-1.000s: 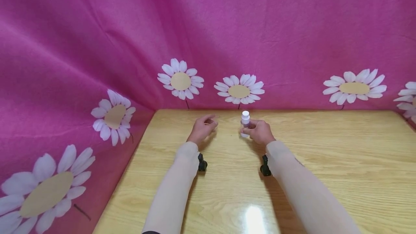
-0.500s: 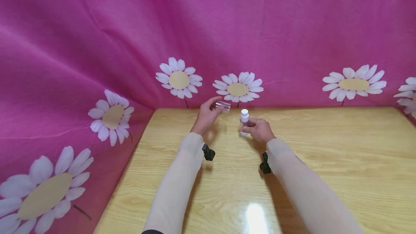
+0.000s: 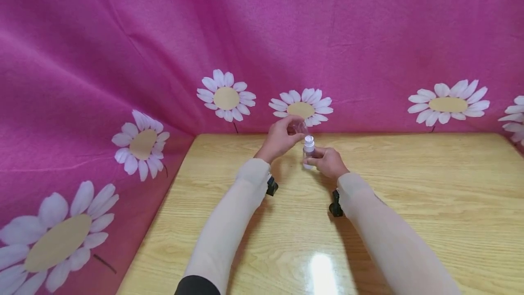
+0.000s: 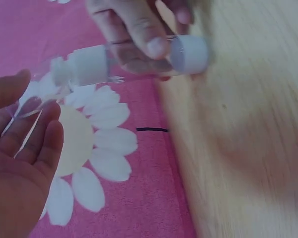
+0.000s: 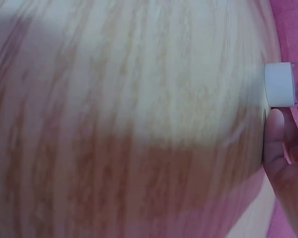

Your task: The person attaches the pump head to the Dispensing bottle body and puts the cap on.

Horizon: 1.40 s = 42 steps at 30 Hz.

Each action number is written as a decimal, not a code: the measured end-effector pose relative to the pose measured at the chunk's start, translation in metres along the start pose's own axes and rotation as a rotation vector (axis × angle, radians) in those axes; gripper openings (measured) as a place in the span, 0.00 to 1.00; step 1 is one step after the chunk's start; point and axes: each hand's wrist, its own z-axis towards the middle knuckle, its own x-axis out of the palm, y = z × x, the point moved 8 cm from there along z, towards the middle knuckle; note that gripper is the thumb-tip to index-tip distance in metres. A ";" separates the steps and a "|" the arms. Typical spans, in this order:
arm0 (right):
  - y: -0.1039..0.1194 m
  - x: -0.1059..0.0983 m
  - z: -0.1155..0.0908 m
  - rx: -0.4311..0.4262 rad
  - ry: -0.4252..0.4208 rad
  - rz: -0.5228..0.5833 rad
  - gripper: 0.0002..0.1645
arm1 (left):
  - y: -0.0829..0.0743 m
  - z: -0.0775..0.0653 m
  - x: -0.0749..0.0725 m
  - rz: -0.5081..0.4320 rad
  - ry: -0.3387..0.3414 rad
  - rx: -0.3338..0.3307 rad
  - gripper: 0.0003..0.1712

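Note:
A small clear spray bottle [image 3: 309, 146] with a white top and white base stands upright near the table's far edge. My right hand [image 3: 330, 163] grips its body from the right. The left hand [image 3: 280, 138] pinches a clear cap [image 3: 301, 127] between thumb and fingers, right at the bottle's top. In the left wrist view, the cap's see-through wall overlaps the white nozzle [image 4: 60, 72]. The right wrist view catches only the bottle's white base [image 5: 279, 84] and part of the right hand [image 5: 288, 163].
The wooden table [image 3: 409, 204] runs back to a pink cloth [image 3: 368, 35] printed with large white daisies. This cloth also hangs along the left side. Both wrists wear small black cameras, and a bright light reflection lies on the table near the front.
My left hand has picked up the clear cap from the table, raised it and carried it right to the bottle's top. The right hand stays around the bottle.

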 end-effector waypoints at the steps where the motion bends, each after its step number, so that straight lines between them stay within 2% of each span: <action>1: -0.001 0.000 0.000 -0.003 0.006 0.001 0.27 | -0.001 0.002 0.004 0.021 0.022 0.014 0.22; 5: -0.004 0.000 0.001 -0.015 0.023 -0.004 0.26 | -0.003 0.005 0.017 0.090 0.099 0.060 0.22; 7: -0.004 0.000 0.001 -0.025 0.023 -0.014 0.26 | -0.002 0.005 0.020 0.102 0.115 0.061 0.22; 18: 0.002 0.004 0.002 -0.052 0.024 -0.019 0.25 | 0.008 0.006 0.025 0.115 0.121 0.048 0.23; 33: -0.002 0.002 0.002 -0.034 0.031 -0.037 0.24 | 0.012 0.004 0.036 0.118 0.121 0.050 0.22; 38: -0.002 0.002 0.002 -0.036 0.022 -0.039 0.24 | 0.013 0.002 0.036 0.095 0.095 0.054 0.21; 42: -0.003 0.003 0.002 -0.050 0.013 -0.057 0.24 | 0.018 -0.003 0.039 0.059 0.065 0.010 0.22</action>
